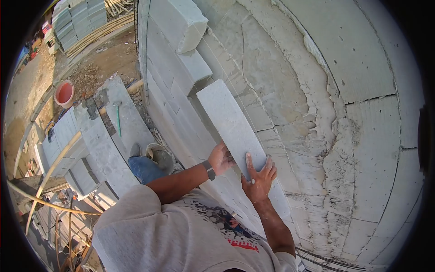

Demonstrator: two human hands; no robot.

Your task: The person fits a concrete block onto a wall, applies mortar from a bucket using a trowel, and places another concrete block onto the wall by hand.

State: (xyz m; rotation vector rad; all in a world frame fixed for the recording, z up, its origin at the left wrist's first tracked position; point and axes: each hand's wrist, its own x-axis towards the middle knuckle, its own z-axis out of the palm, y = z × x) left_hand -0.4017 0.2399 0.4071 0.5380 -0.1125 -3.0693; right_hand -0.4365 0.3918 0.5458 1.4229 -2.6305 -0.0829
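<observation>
A long pale concrete block (231, 118) lies slantwise in front of me along the top of the block wall (181, 131). My left hand (219, 159), with a dark watch at the wrist, holds the block's left edge; its fingertips go out of sight beneath it. Across the block's upper face rests my right hand (259, 183), gripping toward the right edge with its fingers bent. Farther up the wall, a lower block (195, 65) and a taller, rough-ended block (181, 22) sit in line beyond the held one.
To the right rises a rough mortared wall (367, 149), with a thin string near the blocks. On the left are scaffold planks (102, 145), a green-handled tool (118, 120), a bucket (161, 158) by my leg, a reddish bucket (64, 94) and stacked blocks (79, 22).
</observation>
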